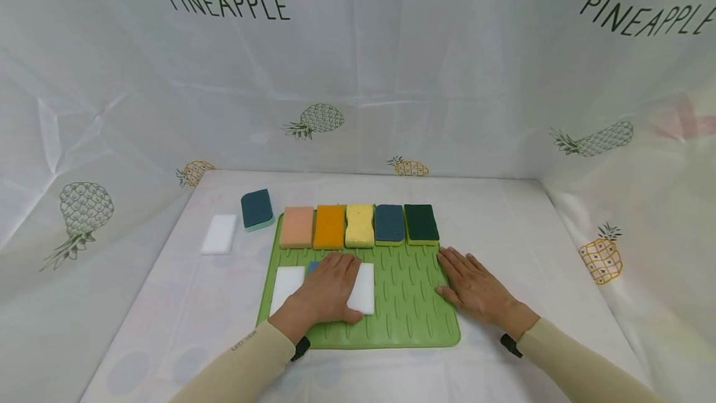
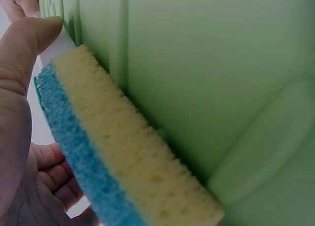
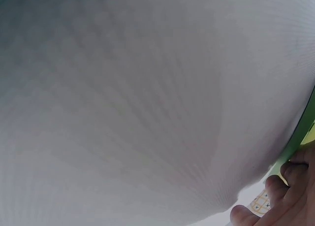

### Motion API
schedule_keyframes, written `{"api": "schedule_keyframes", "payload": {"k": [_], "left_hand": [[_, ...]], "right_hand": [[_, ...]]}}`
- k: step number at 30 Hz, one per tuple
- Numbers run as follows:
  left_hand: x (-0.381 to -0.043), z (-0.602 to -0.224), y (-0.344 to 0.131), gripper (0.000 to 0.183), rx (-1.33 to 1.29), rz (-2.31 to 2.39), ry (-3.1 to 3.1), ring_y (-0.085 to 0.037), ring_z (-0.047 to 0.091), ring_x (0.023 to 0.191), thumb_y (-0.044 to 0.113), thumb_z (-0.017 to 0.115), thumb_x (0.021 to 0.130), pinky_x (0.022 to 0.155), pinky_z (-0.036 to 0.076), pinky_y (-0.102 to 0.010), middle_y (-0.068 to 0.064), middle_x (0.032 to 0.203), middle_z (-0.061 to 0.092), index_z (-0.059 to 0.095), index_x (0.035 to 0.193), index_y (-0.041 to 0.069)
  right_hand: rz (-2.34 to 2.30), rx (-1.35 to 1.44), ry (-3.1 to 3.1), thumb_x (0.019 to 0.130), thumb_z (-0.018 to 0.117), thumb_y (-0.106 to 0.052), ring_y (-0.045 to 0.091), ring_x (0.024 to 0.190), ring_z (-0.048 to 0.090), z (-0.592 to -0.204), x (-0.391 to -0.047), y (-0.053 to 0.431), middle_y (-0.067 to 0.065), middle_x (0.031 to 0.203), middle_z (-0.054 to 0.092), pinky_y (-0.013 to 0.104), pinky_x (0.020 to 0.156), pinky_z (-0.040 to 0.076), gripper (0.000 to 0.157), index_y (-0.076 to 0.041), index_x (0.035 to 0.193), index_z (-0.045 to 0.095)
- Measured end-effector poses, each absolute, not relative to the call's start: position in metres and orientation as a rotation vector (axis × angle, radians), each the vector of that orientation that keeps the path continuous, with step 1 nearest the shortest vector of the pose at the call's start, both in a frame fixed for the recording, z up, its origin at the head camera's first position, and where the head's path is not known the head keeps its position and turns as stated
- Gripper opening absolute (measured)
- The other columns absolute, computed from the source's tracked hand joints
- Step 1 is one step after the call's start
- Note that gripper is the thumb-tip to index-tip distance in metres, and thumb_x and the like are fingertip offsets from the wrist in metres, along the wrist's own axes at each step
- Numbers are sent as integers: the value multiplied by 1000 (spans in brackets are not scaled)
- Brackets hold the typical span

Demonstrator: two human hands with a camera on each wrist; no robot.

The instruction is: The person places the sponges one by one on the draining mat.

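My left hand (image 1: 330,285) reaches over the lower row on the green mat (image 1: 414,297). Its thumb is at the near end of a white sponge (image 1: 363,289) and its fingers at the far end, holding it between them. Under the palm, mostly hidden, lies a blue-and-yellow sponge (image 2: 113,142); a blue corner peeks out in the head view. Left of it lies another white sponge (image 1: 288,288). At the mat's right edge rests my right hand (image 1: 478,288), fingers extended, below a dark green-topped sponge (image 1: 422,224).
Along the mat's far edge stand a pink sponge (image 1: 297,227), an orange sponge (image 1: 329,227), a pale yellow sponge (image 1: 360,226) and a blue-grey sponge (image 1: 389,224). Off the mat to the left lie a white sponge (image 1: 219,234) and a dark blue sponge (image 1: 257,209).
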State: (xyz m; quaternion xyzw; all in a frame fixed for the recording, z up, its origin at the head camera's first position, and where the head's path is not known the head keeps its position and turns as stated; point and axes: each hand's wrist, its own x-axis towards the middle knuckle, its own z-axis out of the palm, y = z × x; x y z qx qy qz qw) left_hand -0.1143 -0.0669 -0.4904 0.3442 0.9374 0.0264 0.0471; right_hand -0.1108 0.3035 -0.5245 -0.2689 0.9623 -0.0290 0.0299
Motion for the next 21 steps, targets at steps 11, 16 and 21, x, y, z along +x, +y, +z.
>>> {"api": "schedule_keyframes", "payload": {"k": [11, 16, 21], "left_hand": [[-114, -491, -66, 104, 1034, 68, 2865, -32, 51, 135, 71, 78, 82, 125, 36, -48, -16, 147, 55, 46, 151, 0], [-114, -492, -66, 105, 1036, 61, 2876, -32, 51, 133, 72, 79, 81, 125, 36, -49, -16, 146, 55, 47, 150, 0], [-114, -493, -65, 106, 1030, 62, 2877, -32, 51, 133, 72, 79, 80, 125, 36, -50, -16, 146, 55, 46, 151, 0]], "right_hand": [[-83, -829, 2968, 109, 51, -51, 38, 158, 32, -525, -111, 303, 19, 171, 32, 60, 126, 31, 78, 3, 163, 34], [-95, -830, 2969, 109, 52, -50, 39, 158, 33, -523, -110, 303, 19, 171, 33, 60, 126, 31, 77, 3, 162, 35], [-106, -827, 2969, 110, 52, -49, 39, 158, 33, -524, -109, 303, 19, 171, 32, 60, 126, 31, 77, 4, 162, 35]]}}
